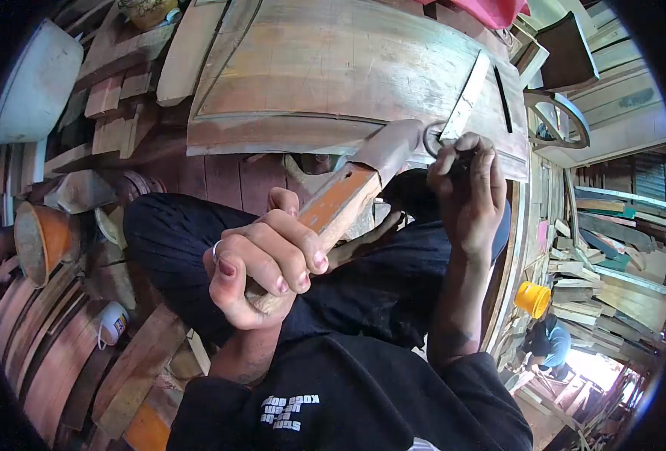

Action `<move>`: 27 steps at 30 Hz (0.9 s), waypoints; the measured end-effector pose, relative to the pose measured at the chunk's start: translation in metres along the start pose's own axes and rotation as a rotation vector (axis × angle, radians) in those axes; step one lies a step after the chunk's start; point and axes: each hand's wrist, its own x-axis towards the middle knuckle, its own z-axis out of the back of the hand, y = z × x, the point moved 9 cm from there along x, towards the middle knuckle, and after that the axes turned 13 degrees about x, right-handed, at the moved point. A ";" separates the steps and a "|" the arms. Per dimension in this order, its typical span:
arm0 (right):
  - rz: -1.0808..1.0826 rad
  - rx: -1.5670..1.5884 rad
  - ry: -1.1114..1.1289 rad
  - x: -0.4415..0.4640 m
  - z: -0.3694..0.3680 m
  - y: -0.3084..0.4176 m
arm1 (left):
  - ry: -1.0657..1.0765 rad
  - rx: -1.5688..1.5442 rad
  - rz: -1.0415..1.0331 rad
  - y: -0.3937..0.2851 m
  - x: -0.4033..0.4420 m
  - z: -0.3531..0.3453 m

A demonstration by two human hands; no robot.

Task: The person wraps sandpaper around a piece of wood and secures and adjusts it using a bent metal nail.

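Observation:
My left hand (261,263) is wrapped round a wooden bar (340,201) with worn orange paint on one face. The bar slants up to the right, and its far end has a grey-brown sleeve-like covering (389,144) whose material I cannot tell. My right hand (470,188) is closed beyond that end, fingers curled in. A dark ring-like piece (432,140) shows beside its fingertips. From there a pale flat strip (467,98) reaches up over the wooden panel (333,68). What the right fingers grip is hidden.
Stacked boards (55,353) and an orange bowl-shaped container (41,244) lie at the left, near a white cup (113,323). At the right are a yellow bucket (532,299), a chair-like wooden piece (562,120), piled offcuts (581,301) and another person (549,346) farther back.

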 end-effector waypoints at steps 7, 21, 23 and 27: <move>0.040 0.018 -0.020 -0.003 -0.009 -0.001 | -0.049 -0.035 0.022 0.002 -0.003 0.004; 0.199 -0.268 0.061 0.010 -0.017 -0.003 | 0.023 0.041 -0.013 -0.003 0.000 0.000; 0.209 -0.264 -0.057 0.001 -0.021 -0.001 | 0.035 0.050 -0.019 -0.004 0.000 -0.001; 0.297 -0.467 -0.125 0.007 -0.006 0.001 | 0.016 0.038 -0.005 -0.003 0.000 0.001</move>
